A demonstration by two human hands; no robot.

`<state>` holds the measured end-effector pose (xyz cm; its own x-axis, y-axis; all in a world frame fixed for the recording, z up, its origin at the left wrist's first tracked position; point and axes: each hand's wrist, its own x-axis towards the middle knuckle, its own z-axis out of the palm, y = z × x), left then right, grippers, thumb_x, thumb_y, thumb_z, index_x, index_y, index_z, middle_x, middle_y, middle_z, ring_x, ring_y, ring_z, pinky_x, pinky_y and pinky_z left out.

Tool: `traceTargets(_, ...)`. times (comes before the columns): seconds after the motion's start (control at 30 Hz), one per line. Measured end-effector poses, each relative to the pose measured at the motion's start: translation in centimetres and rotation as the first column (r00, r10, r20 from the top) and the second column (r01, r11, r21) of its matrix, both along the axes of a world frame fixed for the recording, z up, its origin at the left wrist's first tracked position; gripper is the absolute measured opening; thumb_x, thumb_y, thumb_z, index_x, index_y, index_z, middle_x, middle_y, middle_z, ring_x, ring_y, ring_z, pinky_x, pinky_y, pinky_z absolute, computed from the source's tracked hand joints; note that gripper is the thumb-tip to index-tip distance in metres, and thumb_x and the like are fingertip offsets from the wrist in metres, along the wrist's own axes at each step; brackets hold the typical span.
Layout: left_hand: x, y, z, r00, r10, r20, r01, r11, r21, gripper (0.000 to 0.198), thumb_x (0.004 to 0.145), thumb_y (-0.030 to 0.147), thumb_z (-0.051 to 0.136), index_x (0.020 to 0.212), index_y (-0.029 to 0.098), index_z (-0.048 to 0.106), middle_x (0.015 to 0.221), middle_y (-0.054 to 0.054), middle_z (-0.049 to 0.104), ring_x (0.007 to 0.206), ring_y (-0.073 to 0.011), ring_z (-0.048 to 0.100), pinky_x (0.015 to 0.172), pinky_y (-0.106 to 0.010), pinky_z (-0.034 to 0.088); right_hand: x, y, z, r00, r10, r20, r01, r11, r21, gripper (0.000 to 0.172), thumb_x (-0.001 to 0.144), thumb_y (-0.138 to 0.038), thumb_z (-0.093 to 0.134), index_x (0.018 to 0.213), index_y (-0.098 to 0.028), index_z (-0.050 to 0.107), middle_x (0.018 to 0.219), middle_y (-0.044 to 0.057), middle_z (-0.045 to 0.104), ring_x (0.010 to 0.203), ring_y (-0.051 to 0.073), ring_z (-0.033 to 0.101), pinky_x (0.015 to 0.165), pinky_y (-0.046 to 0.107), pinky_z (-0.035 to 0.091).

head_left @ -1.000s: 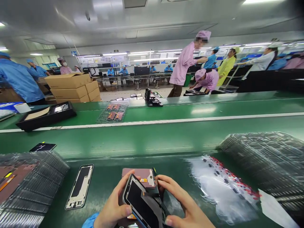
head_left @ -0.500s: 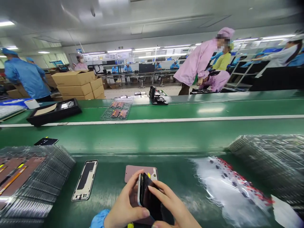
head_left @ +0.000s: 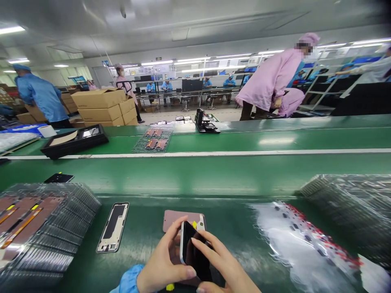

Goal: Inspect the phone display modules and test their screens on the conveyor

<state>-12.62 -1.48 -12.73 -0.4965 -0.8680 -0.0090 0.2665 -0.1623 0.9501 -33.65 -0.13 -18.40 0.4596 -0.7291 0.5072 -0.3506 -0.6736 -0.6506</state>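
**Two-Handed Hold, Plenty Still Stacked**

Here's the left hand (head_left: 163, 260) pinching the phone (head_left: 195, 252) by its silver edge, the right hand (head_left: 221, 264) closed across its black face! It's tilted up over the pink panel (head_left: 180, 219) at the near edge of the belt (head_left: 195, 179). One frame (head_left: 113, 227) lies out on the left, and the tray (head_left: 82, 199) beside it remains loaded, so plenty is left.

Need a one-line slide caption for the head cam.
Head view: left hand and right hand hold a black-faced phone over a pink-backed panel on a green conveyor, beside stacked clear trays.
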Motion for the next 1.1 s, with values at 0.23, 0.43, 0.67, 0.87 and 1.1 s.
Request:
traceTargets(0.23,0.4,0.2,0.0,0.995,0.023,0.101,-0.016,0.997,-0.074,0.093,0.068,0.043,0.085,0.147,0.025,0.038,0.142,-0.018,0.054,0.135,-0.0353,0.047,0.111,-0.048,0.04,0.1,0.0,0.2,0.999,-0.006,-0.038,0.006,1.0,-0.009,0.072,0.089,-0.052,0.066,0.151,-0.028,0.038,0.15,0.018,0.043,0.136,0.033,0.045,0.107,0.045,0.046)
traceTargets(0.43,0.3,0.1,0.1,0.989,0.025,0.149,-0.007,0.993,-0.117,0.088,0.072,0.041,0.081,0.147,0.024,0.037,0.141,-0.017,0.055,0.136,-0.035,0.047,0.111,-0.047,0.042,0.2,0.0,0.3,0.999,-0.007,-0.046,0.005,0.999,-0.04,0.073,0.089,-0.047,0.069,0.152,-0.027,0.037,0.15,0.019,0.042,0.136,0.035,0.045,0.106,0.047,0.048)
traceTargets(0.67,0.3,0.2,0.6,0.985,0.021,0.169,-0.003,0.994,-0.11,0.089,0.073,0.037,0.08,0.148,0.022,0.034,0.142,-0.018,0.055,0.135,-0.0346,0.049,0.111,-0.047,0.042,0.4,-0.2,0.3,0.999,-0.019,-0.049,0.013,0.993,-0.114,0.073,0.09,-0.047,0.066,0.153,-0.026,0.034,0.151,0.019,0.04,0.136,0.036,0.044,0.105,0.046,0.048)
traceTargets(0.87,0.5,0.5,0.5,0.983,0.017,0.185,0.007,0.992,-0.128,0.089,0.073,0.03,0.077,0.149,0.024,0.031,0.143,-0.018,0.055,0.128,-0.0328,0.056,0.107,-0.045,0.047,0.5,-0.4,1.1,0.999,-0.026,-0.039,0.017,0.98,-0.2,0.066,0.095,-0.047,0.059,0.152,-0.024,0.036,0.149,0.019,0.041,0.135,0.033,0.046,0.105,0.043,0.049)
traceTargets(1.1,0.9,0.7,0.0,0.976,0.023,0.219,0.01,0.989,-0.147,0.091,0.073,0.031,0.078,0.15,0.025,0.031,0.145,-0.017,0.052,0.132,-0.0348,0.051,0.108,-0.045,0.046,0.5,-0.2,1.3,0.999,-0.003,-0.053,-0.006,0.986,-0.169,0.069,0.093,-0.046,0.062,0.153,-0.026,0.034,0.15,0.018,0.041,0.136,0.034,0.044,0.106,0.044,0.048)
